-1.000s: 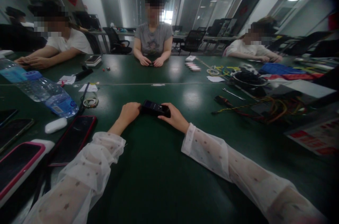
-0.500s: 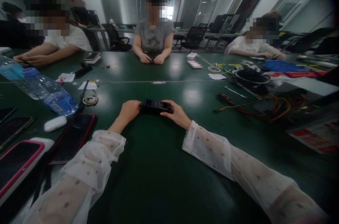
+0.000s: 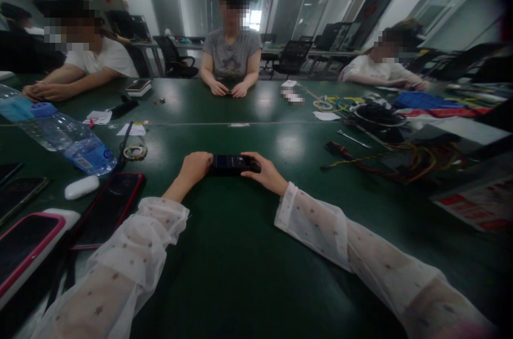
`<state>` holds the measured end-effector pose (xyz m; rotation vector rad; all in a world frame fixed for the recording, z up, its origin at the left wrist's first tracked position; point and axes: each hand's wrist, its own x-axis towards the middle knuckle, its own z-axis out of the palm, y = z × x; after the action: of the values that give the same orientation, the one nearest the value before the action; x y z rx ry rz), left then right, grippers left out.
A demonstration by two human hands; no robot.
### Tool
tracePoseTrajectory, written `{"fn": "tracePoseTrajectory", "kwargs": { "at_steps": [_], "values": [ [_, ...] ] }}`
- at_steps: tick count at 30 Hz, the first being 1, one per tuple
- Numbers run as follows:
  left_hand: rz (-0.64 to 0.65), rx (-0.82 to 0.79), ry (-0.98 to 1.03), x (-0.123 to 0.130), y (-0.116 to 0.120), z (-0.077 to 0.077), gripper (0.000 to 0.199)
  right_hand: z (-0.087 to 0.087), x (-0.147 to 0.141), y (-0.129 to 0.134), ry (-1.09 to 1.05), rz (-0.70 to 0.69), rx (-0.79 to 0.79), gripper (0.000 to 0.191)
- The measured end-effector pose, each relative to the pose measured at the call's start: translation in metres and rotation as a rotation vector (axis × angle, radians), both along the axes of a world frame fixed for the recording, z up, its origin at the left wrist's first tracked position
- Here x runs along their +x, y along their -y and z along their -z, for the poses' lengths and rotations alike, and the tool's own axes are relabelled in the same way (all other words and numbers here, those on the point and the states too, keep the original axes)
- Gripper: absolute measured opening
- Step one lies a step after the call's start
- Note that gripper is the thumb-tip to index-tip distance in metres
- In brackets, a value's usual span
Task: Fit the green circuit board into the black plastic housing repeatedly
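A small black device (image 3: pixel 229 162) with a dark screen lies crosswise between my two hands, just above or on the green table (image 3: pixel 232 253). My left hand (image 3: pixel 196 168) is closed at the device's left end, its fingertips mostly hidden behind it. At the right end, my right hand (image 3: pixel 266 170) pinches the device, with the thumb on the near side and fingers on the far side. Sheer white sleeves with small stars cover both forearms.
At left are water bottles (image 3: pixel 74 141), a white case (image 3: pixel 82 187), a red-edged phone (image 3: pixel 108 210) and a pink-edged phone (image 3: pixel 30 248). Right: a wrench (image 3: pixel 354 139) and tangled wires (image 3: pixel 412 162). Three people sit across, one facing me (image 3: pixel 231 58).
The device has tilted so that its top face with the screen shows more. Both hands keep their places at its ends. The whole view has shifted very slightly.
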<state>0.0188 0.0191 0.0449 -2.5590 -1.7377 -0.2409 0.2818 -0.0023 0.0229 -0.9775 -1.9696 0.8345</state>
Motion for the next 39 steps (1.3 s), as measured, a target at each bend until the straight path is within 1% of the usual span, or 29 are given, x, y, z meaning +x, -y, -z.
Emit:
{"fn": "tracePoseTrajectory", "kwargs": {
  "at_steps": [7, 15, 21, 27, 30, 34, 39],
  "values": [
    [0.001, 0.010, -0.006, -0.0007, -0.0024, 0.0034, 0.026, 0.0002, -0.0006, -0.0003, -0.018, -0.011, -0.014, 0.056],
    [0.000, 0.002, 0.020, 0.0007, -0.0012, 0.0016, 0.025, 0.0001, 0.0001, 0.0000, 0.011, -0.008, -0.033, 0.056],
    [-0.011, -0.002, 0.014, 0.0013, -0.0005, 0.0008, 0.027, 0.0003, 0.0000, 0.0004, 0.019, 0.001, -0.017, 0.063],
    [-0.029, -0.030, 0.037, 0.0021, 0.0009, -0.0011, 0.029, 0.0018, -0.0010, 0.0002, -0.013, 0.021, 0.006, 0.054],
    [-0.026, -0.022, 0.033, 0.0018, 0.0004, -0.0004, 0.030, 0.0012, -0.0015, 0.0008, -0.027, 0.031, 0.023, 0.053],
    [-0.021, -0.015, 0.008, 0.0016, -0.0003, 0.0004, 0.028, 0.0004, -0.0021, 0.0011, 0.030, 0.027, 0.005, 0.053],
    [-0.022, -0.018, 0.029, 0.0011, -0.0001, 0.0008, 0.027, -0.0015, -0.0029, 0.0023, 0.038, 0.030, 0.011, 0.053]
  ]
}}
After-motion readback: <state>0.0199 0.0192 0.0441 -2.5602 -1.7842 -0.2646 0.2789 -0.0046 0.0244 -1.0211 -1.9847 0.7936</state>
